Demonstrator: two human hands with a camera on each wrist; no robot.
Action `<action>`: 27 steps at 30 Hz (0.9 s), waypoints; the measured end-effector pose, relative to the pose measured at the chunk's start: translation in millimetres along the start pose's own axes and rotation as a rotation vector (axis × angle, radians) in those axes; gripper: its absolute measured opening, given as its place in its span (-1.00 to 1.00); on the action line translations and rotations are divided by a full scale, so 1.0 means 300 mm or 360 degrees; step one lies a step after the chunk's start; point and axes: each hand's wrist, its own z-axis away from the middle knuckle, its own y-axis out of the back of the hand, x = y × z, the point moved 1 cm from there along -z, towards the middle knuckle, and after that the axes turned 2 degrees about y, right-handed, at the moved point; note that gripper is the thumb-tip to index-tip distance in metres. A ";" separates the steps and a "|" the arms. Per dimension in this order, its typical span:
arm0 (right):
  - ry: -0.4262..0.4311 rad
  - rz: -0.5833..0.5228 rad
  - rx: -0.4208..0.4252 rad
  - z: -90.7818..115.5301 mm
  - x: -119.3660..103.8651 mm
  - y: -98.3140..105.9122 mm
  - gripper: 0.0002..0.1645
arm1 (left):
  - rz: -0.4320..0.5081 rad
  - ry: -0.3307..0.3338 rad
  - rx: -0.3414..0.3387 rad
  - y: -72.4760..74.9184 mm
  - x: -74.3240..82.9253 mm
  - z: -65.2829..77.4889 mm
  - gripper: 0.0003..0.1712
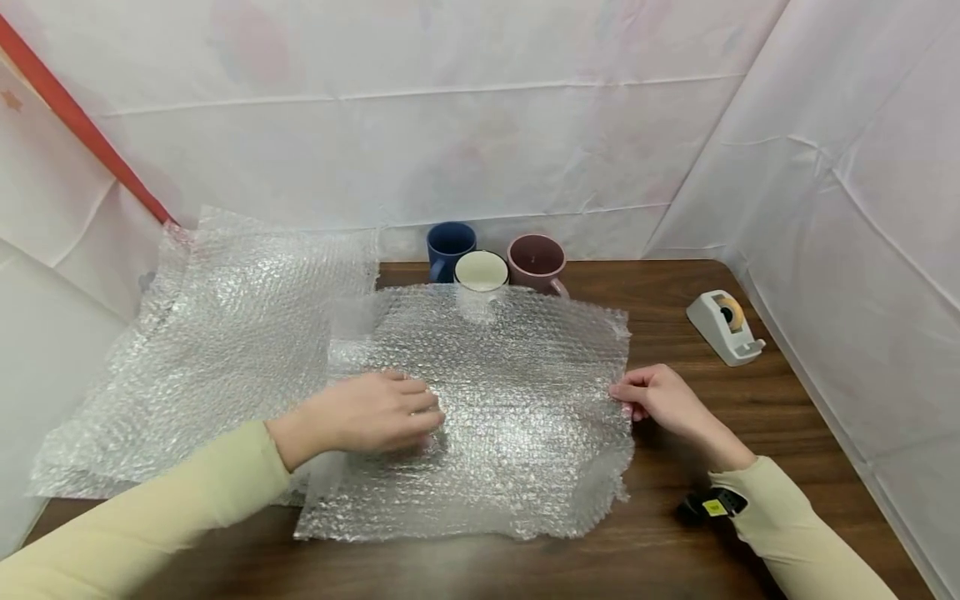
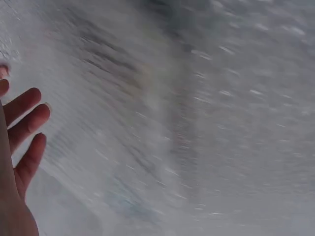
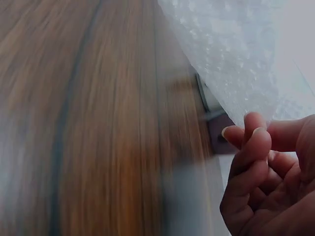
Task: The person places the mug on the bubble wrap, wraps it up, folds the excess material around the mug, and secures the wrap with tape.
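A sheet of bubble wrap point(image 1: 517, 400) spreads across the middle of the table, its far edge overlapping the white mug in the head view. My right hand point(image 1: 663, 404) pinches its right edge between thumb and fingers; the right wrist view shows the fingertips point(image 3: 256, 135) closed at that edge. Over the left part of the same sheet is my left hand point(image 1: 378, 412), palm down. Its fingers point(image 2: 30, 120) are loosely extended and spread in the left wrist view, with nothing held between them.
A second piece of bubble wrap point(image 1: 247, 308) lies at the left. At the back stand a blue mug point(image 1: 441, 250), a white mug point(image 1: 482, 271) and a mauve mug point(image 1: 537, 257). A tape dispenser point(image 1: 723, 327) sits at the right, near the white curtain point(image 1: 862, 250).
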 end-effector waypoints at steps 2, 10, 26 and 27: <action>-0.0003 0.0012 -0.0014 0.012 0.012 0.020 -0.64 | 0.0066 0.0131 -0.0030 -0.012 -0.028 0.028 -0.67; -0.0042 0.0163 -0.0115 0.041 0.061 0.071 -0.67 | 0.0221 0.0456 -0.0145 -0.053 -0.094 0.118 -0.34; -0.0070 0.0431 -0.0210 0.041 0.083 0.092 -0.59 | 0.0515 0.0624 -0.0362 -0.085 -0.071 0.151 0.17; -0.0065 0.0463 -0.0216 0.038 0.079 0.098 -0.58 | 0.0511 0.0635 -0.0382 -0.086 -0.070 0.150 0.19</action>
